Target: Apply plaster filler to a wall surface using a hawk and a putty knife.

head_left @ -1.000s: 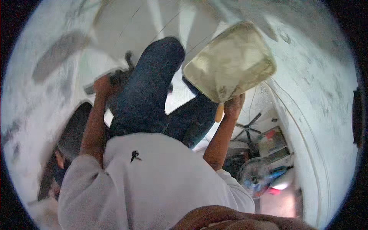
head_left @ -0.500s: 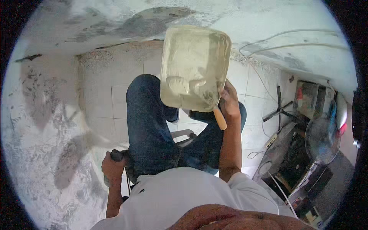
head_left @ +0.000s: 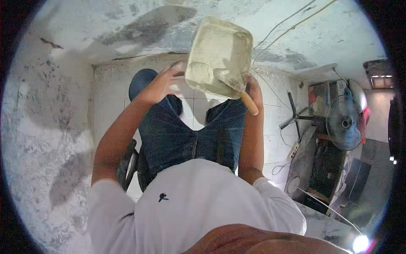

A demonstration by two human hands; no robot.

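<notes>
White shirt (head_left: 190,203) and blue jeans (head_left: 186,135) are closest. Higher up, the right hand (head_left: 253,89) grips the plaster tray (head_left: 220,57) by its wooden handle (head_left: 249,103). The left hand (head_left: 163,82), fingers spread, touches the tray's left edge.

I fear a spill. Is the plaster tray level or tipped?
Tipped. The plaster tray slants, its open face turned toward the camera, pale plaster lumped at its lower end. The right hand grips it; the left hand touches its edge.

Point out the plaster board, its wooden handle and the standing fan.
plaster board (head_left: 220,57), head view, on its flat square face.
wooden handle (head_left: 249,103), head view, on the rounded lower end.
standing fan (head_left: 345,122), head view, on the hub of the grille.
</notes>
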